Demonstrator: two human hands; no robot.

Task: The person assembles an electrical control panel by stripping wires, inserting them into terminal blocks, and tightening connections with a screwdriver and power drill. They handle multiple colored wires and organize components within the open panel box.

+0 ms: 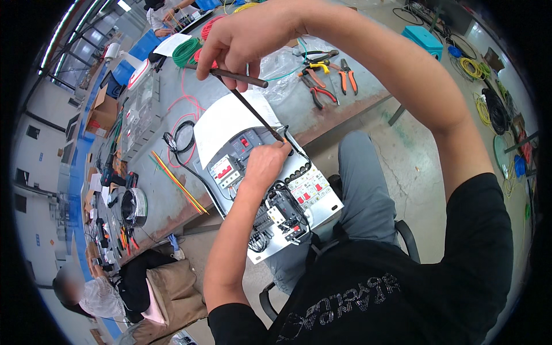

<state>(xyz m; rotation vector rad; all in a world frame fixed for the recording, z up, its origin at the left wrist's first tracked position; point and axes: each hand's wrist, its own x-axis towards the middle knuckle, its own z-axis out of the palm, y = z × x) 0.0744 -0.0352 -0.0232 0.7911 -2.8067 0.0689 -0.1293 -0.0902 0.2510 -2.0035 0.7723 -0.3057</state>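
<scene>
My right hand (238, 43) is raised above the bench, its fingers closed on the crossbar of a dark T-handle wrench (248, 106). The wrench's long shaft slants down to the upper right part of a white electrical mounting panel (336, 205). There my left hand (267, 164) is closed, its fingertips pinched at the shaft's lower end; what they grip is hidden. The panel tilts between my lap and the bench edge. It carries circuit breakers with red switches (223, 171), a grey breaker (244, 142), a contactor (282, 204) and black wiring.
A white paper sheet (215, 129) lies behind the panel. Pliers and cutters (348, 77) lie on the bench at right, coils of green wire (185, 53) at the back. Coloured strips (181, 184) and a cordless drill (112, 175) are to the left. A person (103, 296) sits at lower left.
</scene>
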